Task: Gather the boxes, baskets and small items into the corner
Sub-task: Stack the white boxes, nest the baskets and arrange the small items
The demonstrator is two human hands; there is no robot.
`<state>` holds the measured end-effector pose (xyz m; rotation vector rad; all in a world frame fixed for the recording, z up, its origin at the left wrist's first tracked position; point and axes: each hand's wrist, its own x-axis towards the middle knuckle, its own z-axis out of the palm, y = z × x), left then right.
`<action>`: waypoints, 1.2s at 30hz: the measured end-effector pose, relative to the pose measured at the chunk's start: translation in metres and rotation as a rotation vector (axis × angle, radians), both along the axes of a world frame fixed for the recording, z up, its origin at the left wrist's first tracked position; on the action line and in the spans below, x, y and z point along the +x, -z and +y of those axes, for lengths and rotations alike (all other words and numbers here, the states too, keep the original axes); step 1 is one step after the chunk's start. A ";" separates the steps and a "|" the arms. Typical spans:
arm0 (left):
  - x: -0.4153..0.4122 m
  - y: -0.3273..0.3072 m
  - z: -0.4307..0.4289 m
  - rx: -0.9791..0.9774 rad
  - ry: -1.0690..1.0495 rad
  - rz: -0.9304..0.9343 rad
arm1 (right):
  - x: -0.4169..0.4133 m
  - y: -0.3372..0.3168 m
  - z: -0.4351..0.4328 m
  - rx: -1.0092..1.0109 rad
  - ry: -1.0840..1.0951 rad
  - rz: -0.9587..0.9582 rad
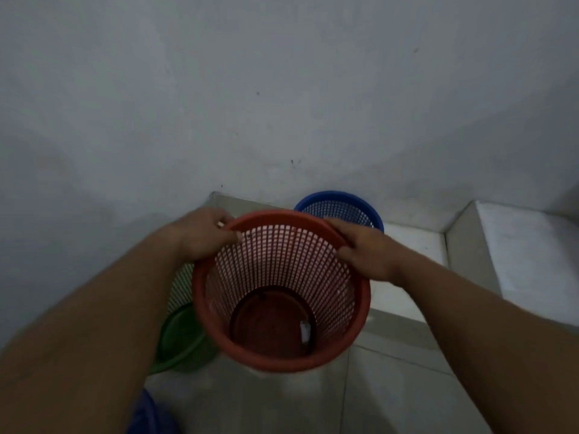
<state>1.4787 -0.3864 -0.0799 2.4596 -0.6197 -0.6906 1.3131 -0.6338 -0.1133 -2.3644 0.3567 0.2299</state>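
One red basket [282, 258] is being dealt with, gripped by the far part of its rim: our left hand [203, 236] curls round it on the left, our right hand [365, 250] on the right. Whether its base touches the floor [394, 389] we cannot tell. It is between the green basket [183, 335], near left, and the blue basket [340, 208], far right against the wall [282, 89]. We judge that we are placing it; next we must settle it upright beside them, then let go.

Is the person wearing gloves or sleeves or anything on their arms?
No. The left hand and the right hand are bare: no gloves, rings or watch show. The left forearm and right forearm are bare too, with no sleeves in view.
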 end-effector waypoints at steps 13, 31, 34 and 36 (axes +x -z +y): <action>-0.003 -0.066 -0.095 -0.419 -0.295 -0.093 | 0.007 -0.075 -0.065 0.105 0.710 -0.284; 0.007 0.002 -0.140 -0.242 -0.228 -0.233 | 0.021 -0.024 -0.072 -0.077 0.926 -0.149; 0.011 0.006 -0.138 -0.126 -0.196 -0.224 | 0.023 -0.029 -0.067 -0.316 0.884 0.026; 0.016 0.008 -0.129 -0.066 -0.177 -0.243 | 0.030 -0.033 -0.055 -0.386 0.829 0.036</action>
